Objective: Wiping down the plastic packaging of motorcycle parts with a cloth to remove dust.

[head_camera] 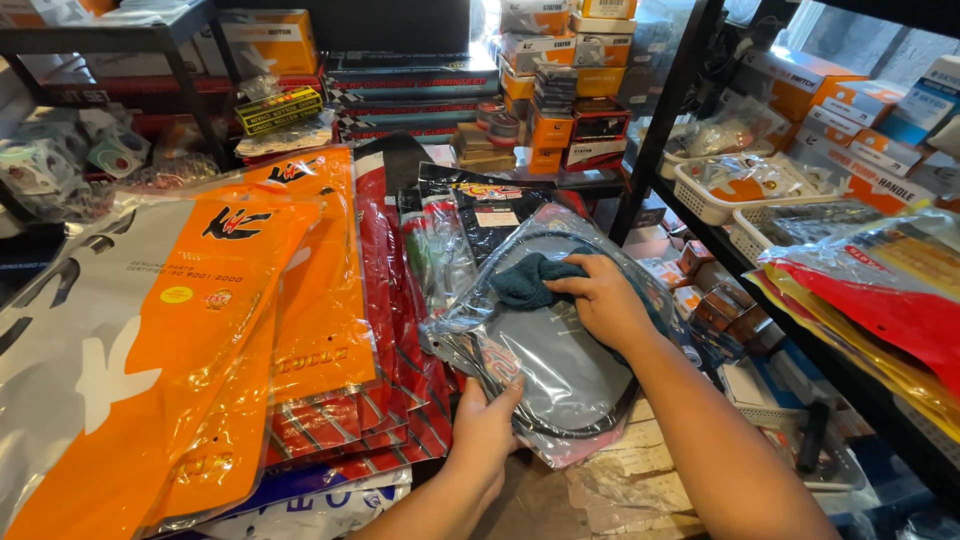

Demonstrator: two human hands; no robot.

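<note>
A clear plastic bag (560,355) with a coiled black cable inside lies tilted over the pile of packages at centre. My left hand (487,425) grips its lower left edge. My right hand (605,300) presses a dark teal cloth (527,280) against the upper face of the bag, fingers curled over the cloth.
Large orange and silver flat packages (200,330) and red striped packages (390,300) overlap at left. Stacked small boxes (565,90) stand at the back. A black metal shelf rack (660,130) at right holds white baskets (720,195), orange boxes and red-yellow bags (880,300).
</note>
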